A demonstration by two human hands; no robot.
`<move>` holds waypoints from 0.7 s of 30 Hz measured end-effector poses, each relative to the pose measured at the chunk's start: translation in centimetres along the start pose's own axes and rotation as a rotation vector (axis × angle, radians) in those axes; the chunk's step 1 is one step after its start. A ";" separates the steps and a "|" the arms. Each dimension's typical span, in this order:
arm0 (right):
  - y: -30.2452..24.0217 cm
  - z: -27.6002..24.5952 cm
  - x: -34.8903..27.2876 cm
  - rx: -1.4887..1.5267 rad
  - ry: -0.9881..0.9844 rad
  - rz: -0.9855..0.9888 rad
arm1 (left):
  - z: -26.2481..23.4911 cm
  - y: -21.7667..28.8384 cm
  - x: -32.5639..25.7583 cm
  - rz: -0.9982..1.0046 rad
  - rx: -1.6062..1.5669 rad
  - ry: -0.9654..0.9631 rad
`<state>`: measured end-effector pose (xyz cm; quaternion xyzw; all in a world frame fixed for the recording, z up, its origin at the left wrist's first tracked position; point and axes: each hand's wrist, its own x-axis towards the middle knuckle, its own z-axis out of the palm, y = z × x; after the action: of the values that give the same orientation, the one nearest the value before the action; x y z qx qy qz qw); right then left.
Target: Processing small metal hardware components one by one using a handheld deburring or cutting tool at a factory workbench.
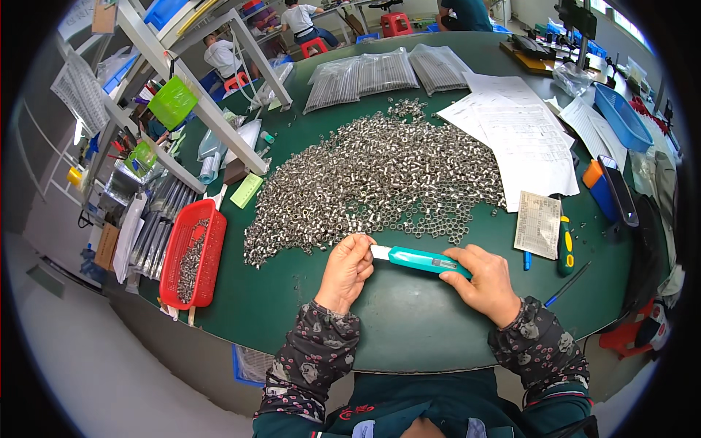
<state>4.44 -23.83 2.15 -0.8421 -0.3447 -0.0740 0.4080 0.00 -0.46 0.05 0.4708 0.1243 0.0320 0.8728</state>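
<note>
My right hand (484, 281) is wrapped around the teal handle of a box cutter (420, 258), which lies nearly level and points left. Its pale blade end reaches the fingertips of my left hand (347, 271). Those fingers are pinched together at the tip; whatever they hold, likely something small, is hidden. Just beyond both hands spreads a large heap of small silvery metal rings (380, 168). The rings nearest my hands lie in a loose single layer.
On the green table (409, 321), a red basket (212, 270) with rings stands left. Right are paper sheets (537, 157), a printed card (538, 225), a green-yellow screwdriver (565, 244) and a pen (568, 285). Bagged rods (383, 73) lie behind; a shelf post (212, 109) rises left.
</note>
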 end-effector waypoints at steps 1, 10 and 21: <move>0.0 0.0 0.0 0.000 -0.001 0.001 | 0.0 0.0 0.0 -0.006 -0.010 0.001; -0.3 0.1 0.0 -0.107 0.076 -0.125 | -0.1 0.2 0.0 -0.052 -0.057 -0.011; 0.1 -0.6 0.4 -0.152 0.276 -0.196 | 0.0 0.6 -0.2 -0.114 -0.118 0.080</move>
<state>4.91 -24.12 2.69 -0.8147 -0.3594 -0.2543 0.3774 -0.13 -0.15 0.59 0.4089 0.1833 0.0084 0.8939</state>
